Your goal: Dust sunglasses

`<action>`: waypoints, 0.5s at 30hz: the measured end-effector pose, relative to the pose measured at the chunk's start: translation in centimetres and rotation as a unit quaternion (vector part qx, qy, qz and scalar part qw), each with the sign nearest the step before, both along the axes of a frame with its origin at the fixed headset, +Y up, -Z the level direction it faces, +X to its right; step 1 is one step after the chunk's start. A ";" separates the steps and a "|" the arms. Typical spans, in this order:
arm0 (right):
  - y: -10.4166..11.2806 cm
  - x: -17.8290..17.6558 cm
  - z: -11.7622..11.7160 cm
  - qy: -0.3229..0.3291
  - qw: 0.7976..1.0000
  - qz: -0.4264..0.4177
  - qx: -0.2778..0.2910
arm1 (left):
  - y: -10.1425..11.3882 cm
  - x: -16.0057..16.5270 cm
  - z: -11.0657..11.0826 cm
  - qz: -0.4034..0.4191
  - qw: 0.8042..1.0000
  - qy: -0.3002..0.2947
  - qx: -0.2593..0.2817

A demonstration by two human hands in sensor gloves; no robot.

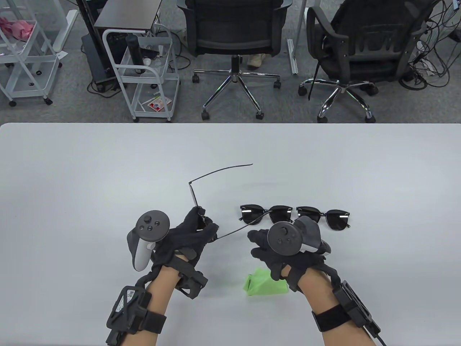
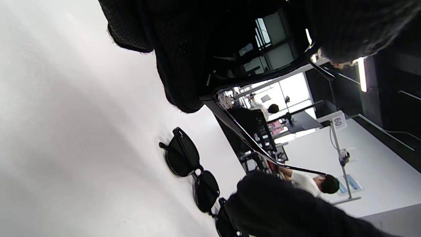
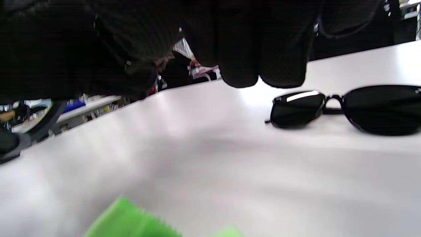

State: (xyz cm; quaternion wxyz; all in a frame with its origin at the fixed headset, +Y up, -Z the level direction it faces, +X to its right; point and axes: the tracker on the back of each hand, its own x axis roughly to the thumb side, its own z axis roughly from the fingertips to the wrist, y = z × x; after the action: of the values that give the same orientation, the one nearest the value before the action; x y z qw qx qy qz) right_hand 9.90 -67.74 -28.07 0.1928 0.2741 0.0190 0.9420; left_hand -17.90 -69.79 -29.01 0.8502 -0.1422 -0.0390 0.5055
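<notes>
- Sunglasses (image 1: 201, 212): we see one pair lifted off the table (image 1: 72, 173), arms unfolded, pinched at the frame by our left hand (image 1: 187, 238).
- Right hand (image 1: 281, 248): fingers loosely curled, grasping nothing, above the green cloth (image 1: 264, 284).
- Two more pairs (image 1: 266, 213) lie side by side just beyond it.

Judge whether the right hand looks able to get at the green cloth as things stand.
Probably yes. The right hand holds nothing and hovers just beyond the green cloth, which lies bare on the table by that wrist. Nothing sits on it or blocks it; the hand need only draw back.
</notes>
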 end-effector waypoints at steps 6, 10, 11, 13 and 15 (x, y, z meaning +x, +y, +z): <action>0.2 -1.1 0.7 -0.001 0.998 -0.025 0.052 | 0.2 2.1 0.7 0.010 0.999 -0.036 0.004; 0.5 -2.6 1.0 0.012 0.997 -0.032 0.070 | 0.1 3.4 1.1 0.010 0.998 -0.065 -0.001; 0.5 -3.2 1.2 0.017 0.997 -0.033 0.073 | 0.1 3.9 1.2 0.007 0.997 -0.078 -0.001; 0.6 -3.9 1.5 0.022 0.996 -0.012 0.084 | 0.3 4.4 1.4 -0.025 0.997 -0.078 0.012; 0.6 -4.2 1.6 0.031 0.994 0.026 0.103 | 0.3 4.3 1.3 -0.045 0.995 -0.085 0.017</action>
State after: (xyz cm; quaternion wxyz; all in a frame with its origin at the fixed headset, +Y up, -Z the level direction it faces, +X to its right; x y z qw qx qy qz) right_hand 5.67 -67.14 -26.49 0.1383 0.3208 -0.0647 0.9348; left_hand -13.57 -69.50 -27.66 0.8681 -0.1712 -0.1132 0.4520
